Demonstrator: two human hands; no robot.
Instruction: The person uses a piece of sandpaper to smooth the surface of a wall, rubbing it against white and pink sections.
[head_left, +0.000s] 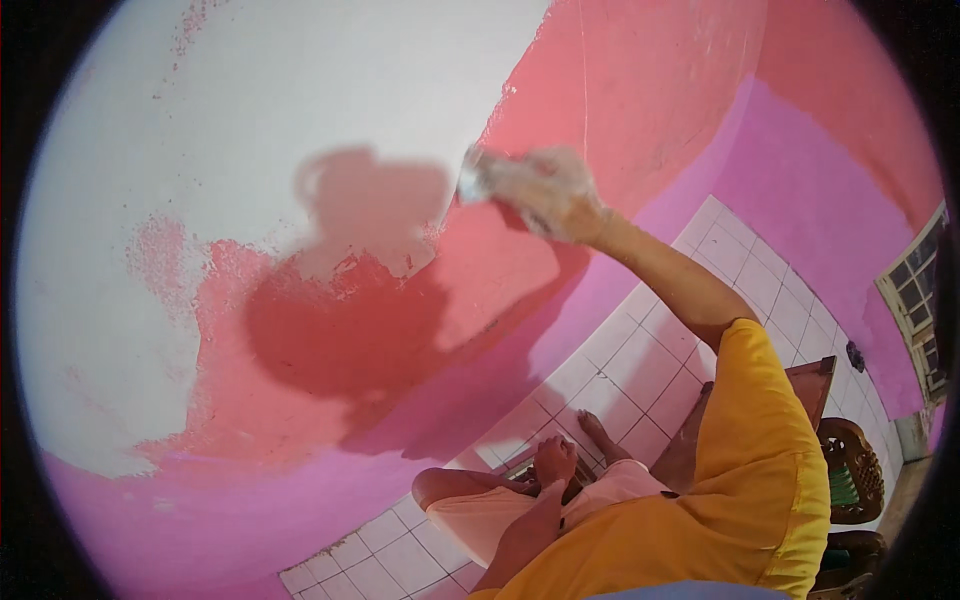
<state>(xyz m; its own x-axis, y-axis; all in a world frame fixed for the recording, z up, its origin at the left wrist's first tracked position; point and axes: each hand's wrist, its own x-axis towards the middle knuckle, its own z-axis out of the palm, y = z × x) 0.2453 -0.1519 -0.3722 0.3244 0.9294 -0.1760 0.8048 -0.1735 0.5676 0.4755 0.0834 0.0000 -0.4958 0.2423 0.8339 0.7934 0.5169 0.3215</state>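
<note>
My right hand (551, 191), smeared with white and blurred, is raised to the wall. It is shut on a scraper (472, 176), whose pale blade lies at the border between the white coating (300, 82) and the pink-red paint (630, 97). My left hand (555, 459) is low in front of me near my knees, its fingers curled; whether anything is in it cannot be told. The shadow of my head and arm falls across the wall left of the scraper. Ragged edges and thin patches show in the white coating.
A purple band (247, 495) runs along the lower wall above white floor tiles (600, 375). Carved wooden chairs (847, 469) stand at the lower right, near a brown wooden surface (814, 386). A window with panes (915, 281) is at the far right. A small dark object (855, 356) lies on the floor.
</note>
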